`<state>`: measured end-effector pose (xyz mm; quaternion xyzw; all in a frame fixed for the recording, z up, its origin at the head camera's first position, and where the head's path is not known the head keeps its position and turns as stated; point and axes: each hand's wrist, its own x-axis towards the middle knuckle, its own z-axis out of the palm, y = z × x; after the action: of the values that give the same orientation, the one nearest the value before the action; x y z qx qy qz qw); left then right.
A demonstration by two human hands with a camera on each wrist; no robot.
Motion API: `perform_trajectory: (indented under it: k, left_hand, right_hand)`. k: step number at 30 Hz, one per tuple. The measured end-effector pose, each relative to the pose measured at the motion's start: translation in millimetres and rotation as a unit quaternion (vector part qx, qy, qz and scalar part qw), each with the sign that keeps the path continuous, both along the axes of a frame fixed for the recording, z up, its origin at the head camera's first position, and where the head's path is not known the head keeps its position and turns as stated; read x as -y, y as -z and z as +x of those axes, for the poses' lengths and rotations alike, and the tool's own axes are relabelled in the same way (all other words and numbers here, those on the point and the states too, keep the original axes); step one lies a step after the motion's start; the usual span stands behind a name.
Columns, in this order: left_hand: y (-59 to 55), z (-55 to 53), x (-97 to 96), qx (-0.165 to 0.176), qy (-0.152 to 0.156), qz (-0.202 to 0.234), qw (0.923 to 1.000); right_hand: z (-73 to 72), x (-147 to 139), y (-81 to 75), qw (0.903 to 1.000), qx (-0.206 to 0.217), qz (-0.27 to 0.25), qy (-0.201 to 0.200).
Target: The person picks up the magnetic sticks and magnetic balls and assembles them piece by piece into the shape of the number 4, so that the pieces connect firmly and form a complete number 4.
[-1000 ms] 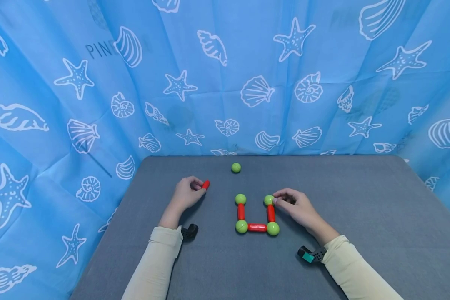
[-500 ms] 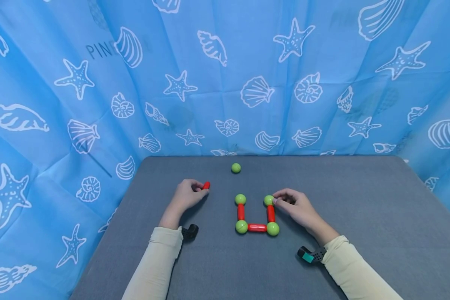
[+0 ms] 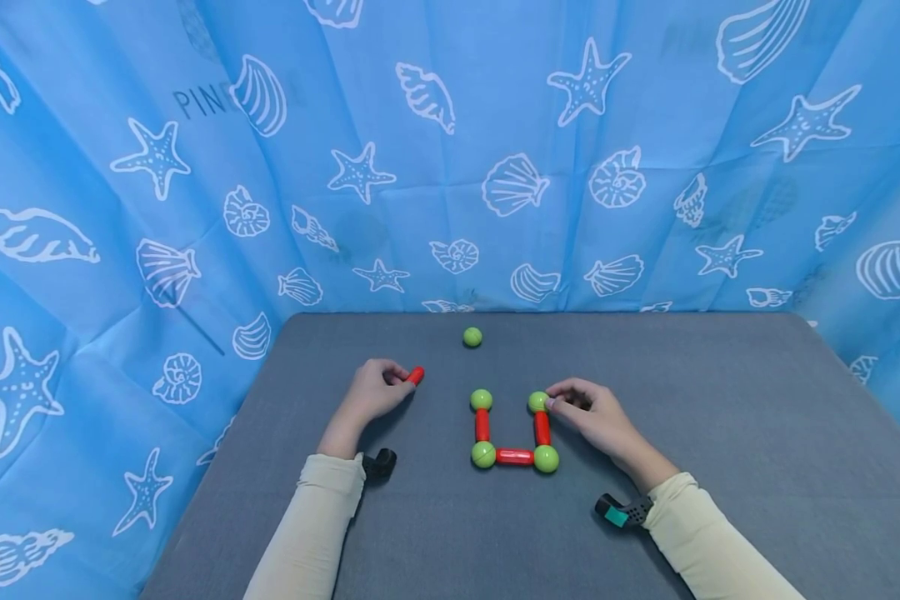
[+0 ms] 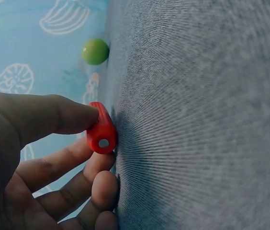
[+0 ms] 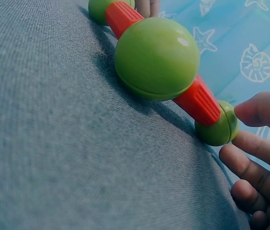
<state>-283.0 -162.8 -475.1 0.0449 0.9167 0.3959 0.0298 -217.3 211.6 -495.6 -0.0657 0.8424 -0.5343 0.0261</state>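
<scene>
My left hand (image 3: 375,390) pinches a short red magnetic rod (image 3: 417,375) between thumb and fingers, low over the grey table. In the left wrist view a silver metal dot shows on the near end of this rod (image 4: 101,139). Right of it lies a U-shaped frame of green balls and red rods (image 3: 515,457), its gap facing the far side. At the frame's far right corner my right hand (image 3: 598,417) holds a green ball (image 3: 537,401) by its outer side. The right wrist view shows thumb and index fingertips against that ball (image 5: 215,132).
A loose green ball (image 3: 472,337) lies beyond the frame, near the table's back edge. The grey cloth-covered table (image 3: 705,400) meets a blue curtain (image 3: 450,167) with shells and starfish behind it. A black wrist camera (image 3: 380,464) sits on the left wrist, another (image 3: 622,509) on the right.
The red rod in my left hand has shifted slightly right and tilted, its far tip swinging rightward. The right hand and the U-shaped frame stay in place.
</scene>
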Motion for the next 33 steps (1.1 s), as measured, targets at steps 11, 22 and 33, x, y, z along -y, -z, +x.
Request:
perform_trajectory:
  k: [11, 22, 33]
  left_hand:
    - [-3.2, 1.3, -2.4, 0.007, 0.001, -0.003, 1.0000]
    - [-9.5, 3.3, -8.1, 0.023, -0.002, -0.005, 0.9997]
    - [-14.3, 6.7, -11.9, 0.034, -0.001, 0.004, 0.9994]
  right_hand:
    - [1.5, 0.6, -1.4, 1.0000, 0.003, 0.001, 0.001]
    - [1.1, 0.1, -1.1, 1.0000, 0.000, 0.001, 0.000]
    - [1.4, 0.2, -1.2, 1.0000, -0.003, -0.002, 0.001]
